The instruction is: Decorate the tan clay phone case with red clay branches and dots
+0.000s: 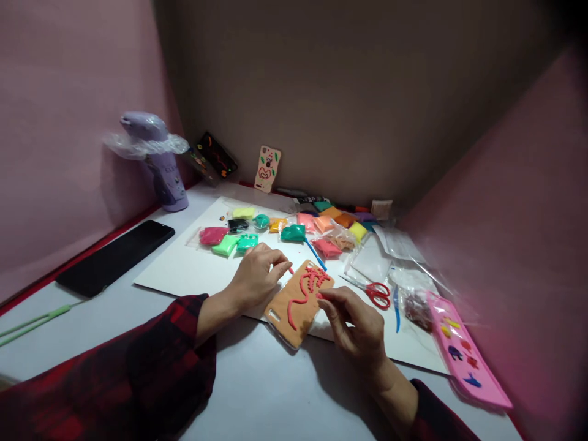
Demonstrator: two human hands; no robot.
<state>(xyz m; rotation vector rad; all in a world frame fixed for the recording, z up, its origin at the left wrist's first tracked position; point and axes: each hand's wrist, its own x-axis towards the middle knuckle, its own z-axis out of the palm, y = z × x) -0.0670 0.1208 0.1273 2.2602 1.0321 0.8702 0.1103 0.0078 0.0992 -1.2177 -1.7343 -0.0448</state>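
A phone case (pixel 281 309) covered in tan clay lies tilted on the board's front edge, between my hands. Red clay strands form a curling stem and a branching cluster (pixel 315 278) on its upper part. My left hand (pixel 257 275) is left of the case, thumb and forefinger pinching a small piece of red clay (pixel 291 269). On the right side of the case, my right hand (pixel 353 321) pinches a tiny red clay bit (pixel 319 296) beside the cluster. Just beyond the case lies a blue modelling tool (pixel 316 254).
Colourful clay packets (pixel 293 233) spread across the white board (pixel 165 269). Red-handled scissors (pixel 377 295), a blue tool (pixel 397 309) and a pink tray (pixel 487 373) are on the right. At left are a black phone (pixel 114 257) and purple tumbler (pixel 168 174). Decorated cases (pixel 267 168) lean behind.
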